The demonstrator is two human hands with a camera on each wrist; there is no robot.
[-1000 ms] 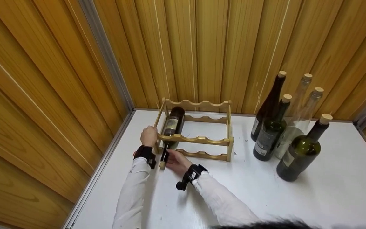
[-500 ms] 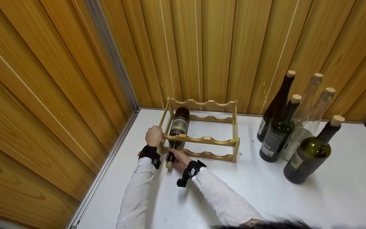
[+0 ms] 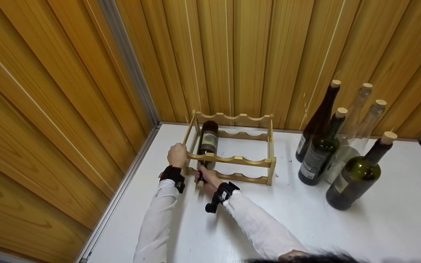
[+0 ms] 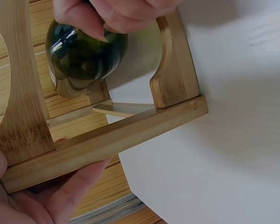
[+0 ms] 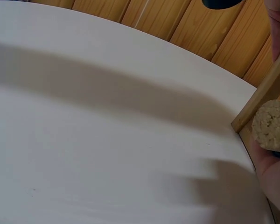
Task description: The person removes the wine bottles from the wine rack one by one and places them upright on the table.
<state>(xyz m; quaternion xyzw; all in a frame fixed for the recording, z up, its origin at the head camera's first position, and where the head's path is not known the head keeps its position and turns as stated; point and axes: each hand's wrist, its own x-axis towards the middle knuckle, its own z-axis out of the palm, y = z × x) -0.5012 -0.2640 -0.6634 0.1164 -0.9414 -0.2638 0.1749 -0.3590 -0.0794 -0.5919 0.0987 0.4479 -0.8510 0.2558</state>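
A dark wine bottle (image 3: 209, 140) with a pale label lies inside the wooden wine rack (image 3: 239, 160), at its left end, neck toward me. My right hand (image 3: 210, 180) grips the bottle's neck just in front of the rack. The cork (image 5: 271, 125) at the neck's tip shows in the right wrist view. My left hand (image 3: 177, 155) holds the rack's front left upright, thumb and fingers on either side of the wood in the left wrist view. There, the bottle's green shoulder (image 4: 86, 53) sits between the upper and lower front rails.
Several corked bottles stand upright to the right of the rack, among them a green one (image 3: 355, 179) nearest me and a brown one (image 3: 314, 124) at the back. Wood-panelled walls (image 3: 247, 58) close off the back and left of the white table (image 3: 269, 219).
The bottle has slid slightly right and back within the rack, its neck straighter. My right hand has moved along with it and closed around the neck. The left hand keeps its hold.
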